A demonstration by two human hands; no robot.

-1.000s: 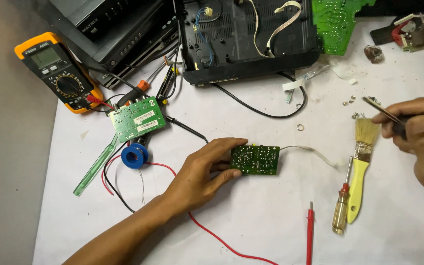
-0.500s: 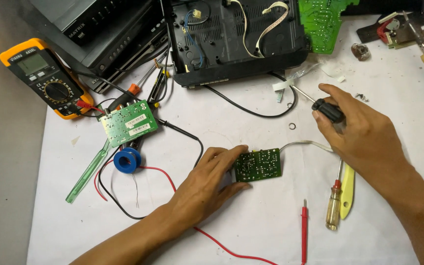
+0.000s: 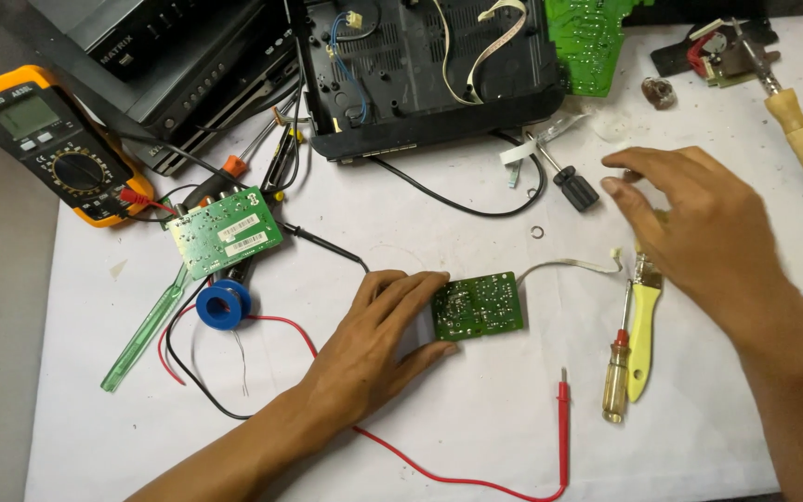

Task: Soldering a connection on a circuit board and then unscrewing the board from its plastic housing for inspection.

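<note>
Now the left hand (image 3: 369,349) lies flat on the white surface (image 3: 476,437), forearm running in from lower left, fingers (image 3: 420,284) spread and pressing the left edge of the small green circuit board (image 3: 478,305) without closing round it. Right hand (image 3: 699,232) hovers palm-down above the yellow brush (image 3: 643,339), fingers loosely open and empty. Half a second ago it gripped the black-handled screwdriver (image 3: 569,184), which now lies released just left of it
</note>
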